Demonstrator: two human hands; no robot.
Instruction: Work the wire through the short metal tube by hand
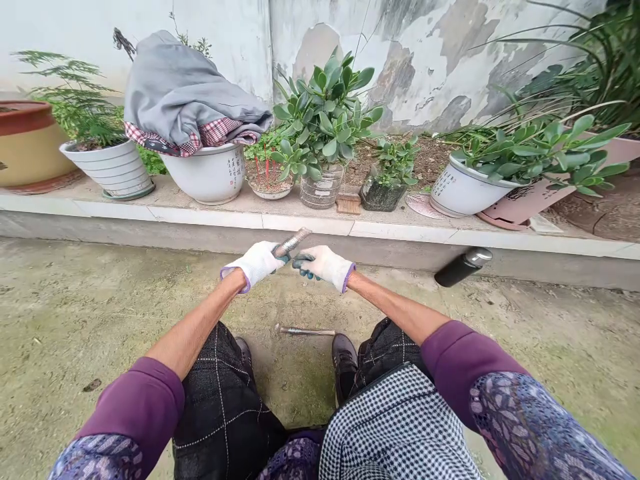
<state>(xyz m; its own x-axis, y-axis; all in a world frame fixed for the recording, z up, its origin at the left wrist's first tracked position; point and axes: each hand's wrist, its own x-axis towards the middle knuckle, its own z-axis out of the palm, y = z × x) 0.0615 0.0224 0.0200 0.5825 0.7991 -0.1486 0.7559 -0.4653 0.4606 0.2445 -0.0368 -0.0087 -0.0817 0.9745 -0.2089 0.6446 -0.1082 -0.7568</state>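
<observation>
Both my hands wear white work gloves and meet in front of my knees. My left hand [256, 263] is closed round a short grey metal tool [293, 243] that points up and to the right. My right hand [324, 264] is closed too, its dark fingertips touching the lower end of the same tool. On the concrete ground between my shoes lies a thin metal rod [306, 331].
A raised ledge [210, 217] runs across ahead, carrying white plant pots [209, 175], succulents [320, 120] and a grey cloth [185, 93] draped over one pot. A dark flask [463, 267] lies on the ground by the ledge at the right. My shoes [344, 357] rest on mossy concrete.
</observation>
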